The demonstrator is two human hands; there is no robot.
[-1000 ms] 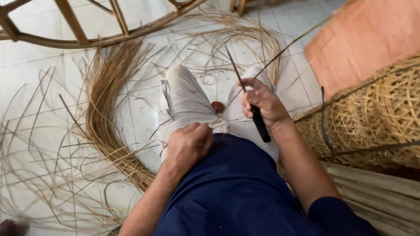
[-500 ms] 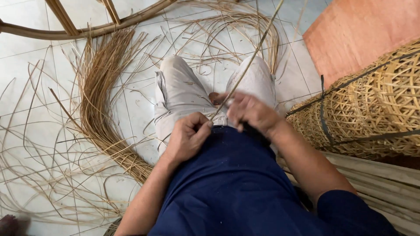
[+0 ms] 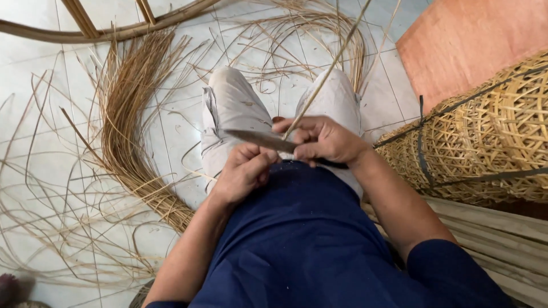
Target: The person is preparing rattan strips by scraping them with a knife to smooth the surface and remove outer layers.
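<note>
both hands closed – right hand (image 3: 328, 140) grips knife (image 3: 260, 140), left hand (image 3: 244, 171) pinches rattan strip (image 3: 325, 77).

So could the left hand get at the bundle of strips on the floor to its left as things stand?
Probably yes. The left hand is pinching the strip near the knife, so it would have to let go first. Only bare tile and loose strands lie between it and the bundle.

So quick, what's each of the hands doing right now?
Left hand: closed, pinching the thin cane strip.
Right hand: closed on the knife, blade against the strip.
</note>
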